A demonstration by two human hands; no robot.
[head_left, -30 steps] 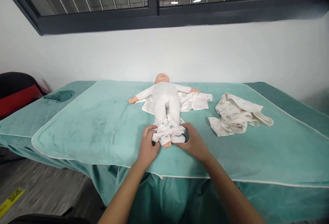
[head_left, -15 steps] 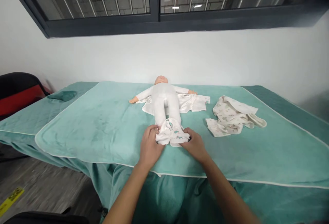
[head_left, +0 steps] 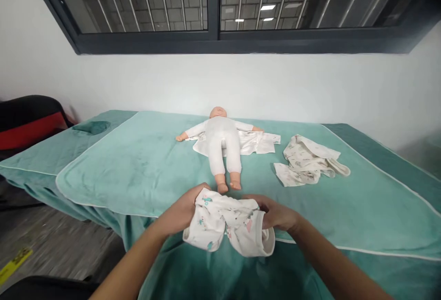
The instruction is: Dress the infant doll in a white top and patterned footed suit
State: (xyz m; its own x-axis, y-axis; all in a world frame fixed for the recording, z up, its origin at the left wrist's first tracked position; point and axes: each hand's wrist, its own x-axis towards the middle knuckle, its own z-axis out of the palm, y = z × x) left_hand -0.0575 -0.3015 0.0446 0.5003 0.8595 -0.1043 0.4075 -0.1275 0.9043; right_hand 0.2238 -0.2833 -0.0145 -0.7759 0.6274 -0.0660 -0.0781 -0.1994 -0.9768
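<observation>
White baby pants (head_left: 229, 222) with a small coloured print hang bunched between my two hands, in front of the bed's near edge. My left hand (head_left: 184, 208) is closed on their left side, and my right hand (head_left: 275, 212) grips the right side near a cuffed opening. Just beyond lies a baby doll (head_left: 223, 141) on its back, feet toward me, arms spread, with a white cloth body and bare feet. Under its back a white printed shirt (head_left: 257, 143) is spread out. Parts of my fingers are hidden by the fabric.
A crumpled cream printed garment (head_left: 308, 160) lies right of the doll. Green sheeting (head_left: 138, 162) with white piping covers the bed, which stands against a white wall below a barred window (head_left: 220, 42). At the left is a black and red chair (head_left: 31, 125).
Both hands have drawn the pants back toward me, away from the doll's feet, which now show bare. The pants hang more opened out. The view has shifted slightly.
</observation>
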